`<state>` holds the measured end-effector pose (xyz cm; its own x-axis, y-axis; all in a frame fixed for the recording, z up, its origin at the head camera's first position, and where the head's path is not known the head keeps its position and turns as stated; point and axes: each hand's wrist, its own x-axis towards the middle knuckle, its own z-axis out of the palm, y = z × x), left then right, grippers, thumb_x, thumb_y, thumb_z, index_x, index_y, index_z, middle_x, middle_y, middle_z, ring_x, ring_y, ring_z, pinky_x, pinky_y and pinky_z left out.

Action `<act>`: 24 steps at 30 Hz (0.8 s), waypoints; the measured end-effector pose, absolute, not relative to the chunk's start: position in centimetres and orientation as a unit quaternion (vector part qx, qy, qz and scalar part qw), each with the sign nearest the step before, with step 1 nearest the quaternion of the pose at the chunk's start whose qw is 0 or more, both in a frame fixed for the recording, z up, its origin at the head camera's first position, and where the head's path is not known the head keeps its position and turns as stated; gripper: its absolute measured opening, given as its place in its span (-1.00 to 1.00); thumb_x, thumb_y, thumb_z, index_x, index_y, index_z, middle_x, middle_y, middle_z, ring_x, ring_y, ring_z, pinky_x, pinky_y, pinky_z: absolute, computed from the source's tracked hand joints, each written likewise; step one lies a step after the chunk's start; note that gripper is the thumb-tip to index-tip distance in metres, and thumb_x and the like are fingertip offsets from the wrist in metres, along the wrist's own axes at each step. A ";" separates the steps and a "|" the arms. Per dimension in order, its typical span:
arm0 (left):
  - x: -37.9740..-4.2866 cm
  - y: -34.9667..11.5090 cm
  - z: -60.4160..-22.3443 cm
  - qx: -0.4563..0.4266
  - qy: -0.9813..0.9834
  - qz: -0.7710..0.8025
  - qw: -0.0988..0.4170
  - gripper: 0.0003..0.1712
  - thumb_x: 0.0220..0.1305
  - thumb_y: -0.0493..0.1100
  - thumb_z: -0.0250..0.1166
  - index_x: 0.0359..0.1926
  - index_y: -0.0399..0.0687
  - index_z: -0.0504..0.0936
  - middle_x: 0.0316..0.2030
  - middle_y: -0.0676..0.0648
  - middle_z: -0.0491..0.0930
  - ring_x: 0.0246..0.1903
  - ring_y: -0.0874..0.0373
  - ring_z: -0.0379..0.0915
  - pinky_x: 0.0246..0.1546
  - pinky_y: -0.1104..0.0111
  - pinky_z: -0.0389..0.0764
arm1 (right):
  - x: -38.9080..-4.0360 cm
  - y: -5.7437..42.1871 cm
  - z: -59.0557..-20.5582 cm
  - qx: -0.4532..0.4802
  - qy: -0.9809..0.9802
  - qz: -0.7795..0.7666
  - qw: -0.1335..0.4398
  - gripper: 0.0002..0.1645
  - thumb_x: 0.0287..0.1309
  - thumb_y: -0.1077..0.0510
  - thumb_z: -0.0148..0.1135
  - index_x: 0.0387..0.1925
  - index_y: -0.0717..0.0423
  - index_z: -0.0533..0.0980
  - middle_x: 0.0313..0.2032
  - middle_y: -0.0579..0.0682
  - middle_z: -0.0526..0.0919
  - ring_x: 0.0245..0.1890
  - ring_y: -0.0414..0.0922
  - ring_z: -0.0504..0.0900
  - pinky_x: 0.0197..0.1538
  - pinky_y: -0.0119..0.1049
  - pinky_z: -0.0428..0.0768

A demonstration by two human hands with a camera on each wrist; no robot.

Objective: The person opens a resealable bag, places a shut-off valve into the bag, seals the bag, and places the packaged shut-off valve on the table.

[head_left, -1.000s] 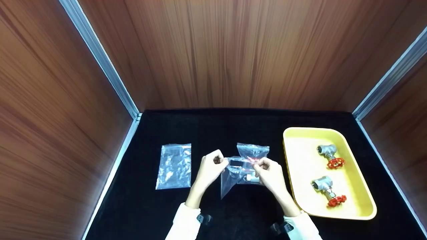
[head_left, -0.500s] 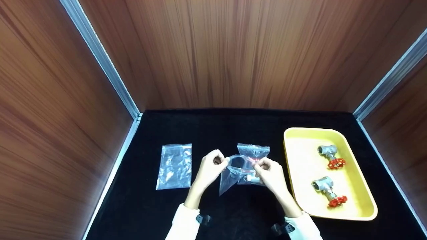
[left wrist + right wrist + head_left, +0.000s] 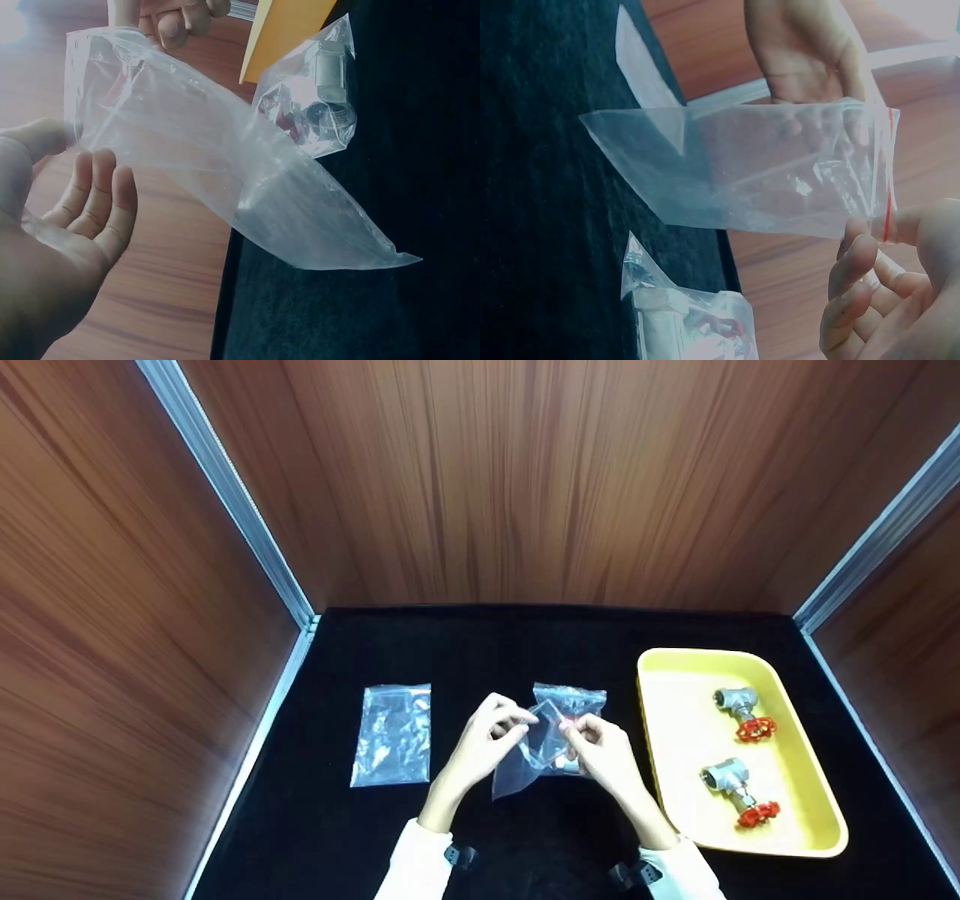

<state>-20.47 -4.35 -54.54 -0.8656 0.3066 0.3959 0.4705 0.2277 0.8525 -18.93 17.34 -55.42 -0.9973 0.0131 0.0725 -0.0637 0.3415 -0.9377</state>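
Observation:
In the head view my right hand [image 3: 604, 750] pinches one top corner of a clear zip bag [image 3: 514, 772] between thumb and fingertips. The bag hangs in the air with its mouth upward and nothing visible inside; a red seal line runs along the mouth in the right wrist view. My left hand [image 3: 484, 742] is at the bag's other side, its thumb and index finger apart and close to the plastic. Behind the raised bag lies another clear bag [image 3: 574, 699] with a metal valve inside, its red handwheel [image 3: 724, 327] showing through, partly hidden by my right hand.
A flat clear zip bag [image 3: 391, 735] lies to the left on the black cloth [image 3: 480, 652]. On the right stands a yellow tray [image 3: 671, 660] with two metal valves, an upper valve [image 3: 742, 712] and a lower valve [image 3: 739, 791]. Wooden walls [image 3: 525, 487] enclose the table.
My left thumb and index finger have parted from their pinch on the bag's edge. The round, stretched mouth has narrowed and tilted. My right hand has shifted slightly left, still pinching.

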 end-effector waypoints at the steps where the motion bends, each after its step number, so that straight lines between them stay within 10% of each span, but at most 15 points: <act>1: -20.4 -4.3 -54.5 -0.265 -0.782 -0.559 0.076 -0.86 0.26 -0.28 0.29 -0.17 -0.06 0.71 -0.13 -0.19 0.52 -0.27 0.04 0.51 -0.34 0.44 0.58 | -19.0 17.4 -55.7 0.022 -0.816 0.576 0.035 -0.66 0.21 -0.11 0.30 -0.54 -0.01 0.52 -0.71 0.10 0.57 -0.86 -0.18 0.38 -0.77 -0.46 0.28; 17: -21.2 -5.1 -55.9 -0.327 -0.803 -0.495 0.054 -0.94 0.18 -0.15 0.36 -0.32 0.06 0.64 0.10 -0.02 0.50 0.11 0.02 0.44 -0.02 0.17 0.62 | -19.3 17.7 -55.8 0.023 -0.822 0.568 0.025 -0.71 0.21 -0.04 0.32 -0.46 0.09 0.60 -0.66 0.22 0.62 -0.87 -0.15 0.46 -0.76 -0.45 0.32; 24: -21.3 -5.0 -55.9 -0.327 -0.793 -0.510 0.069 -0.94 0.21 -0.15 0.34 -0.34 0.02 0.62 0.18 -0.01 0.51 0.14 0.06 0.49 -0.05 0.14 0.63 | -19.5 18.2 -56.1 0.038 -0.831 0.554 0.030 -0.64 0.25 -0.17 0.24 -0.47 -0.01 0.59 -0.65 0.18 0.62 -0.74 0.21 0.51 -0.75 -0.39 0.35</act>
<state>-21.32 -5.02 -55.87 -0.7772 0.4477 0.4422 0.5880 0.2665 0.7637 -19.50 18.20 -56.07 -0.9953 -0.0295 0.0925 -0.0967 0.3834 -0.9185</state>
